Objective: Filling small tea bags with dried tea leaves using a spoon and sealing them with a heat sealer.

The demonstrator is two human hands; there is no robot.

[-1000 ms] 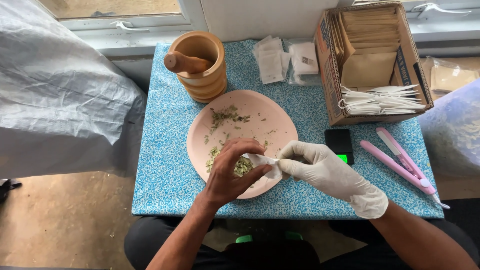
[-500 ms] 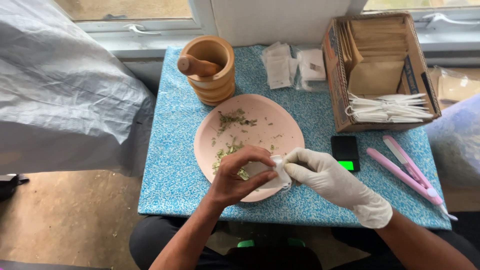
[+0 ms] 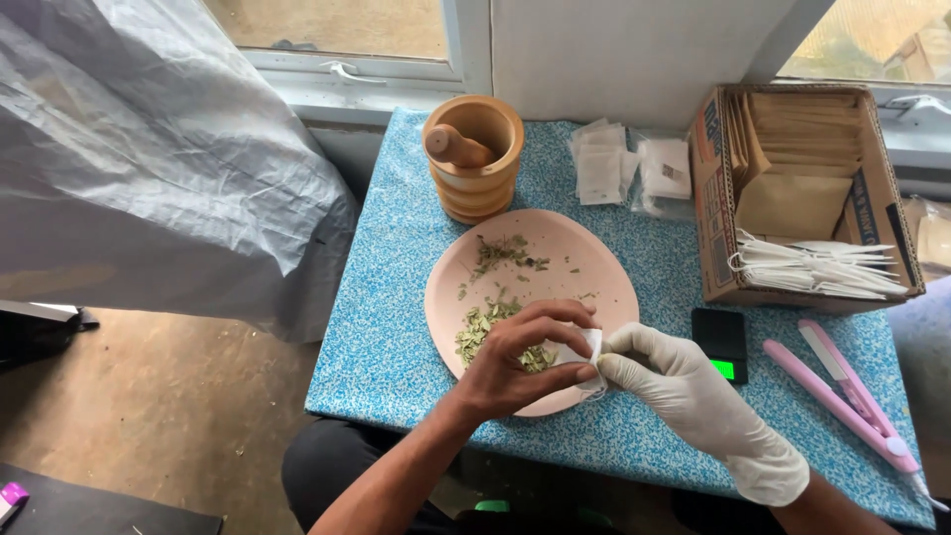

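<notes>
Pink plate [image 3: 594, 260] holds dried leaves [image 3: 482, 324] (loosely scattered).

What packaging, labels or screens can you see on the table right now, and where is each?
Cardboard box: far right corner, brown, open, holding tan envelopes and white sachets.
Clear packets: back centre, beside a stack of white sachets.
Small scale: right of the pink plate, black, green lit screen.

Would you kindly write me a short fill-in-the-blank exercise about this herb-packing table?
1. The right hand wears a white ____.
2. The dried green herbs lie on a pink ____.
3. The wooden pestle rests inside the wooden ____.
4. Both hands pinch a small white ____; the left hand is bare.

Missing words: glove; plate; mortar; sachet
</notes>
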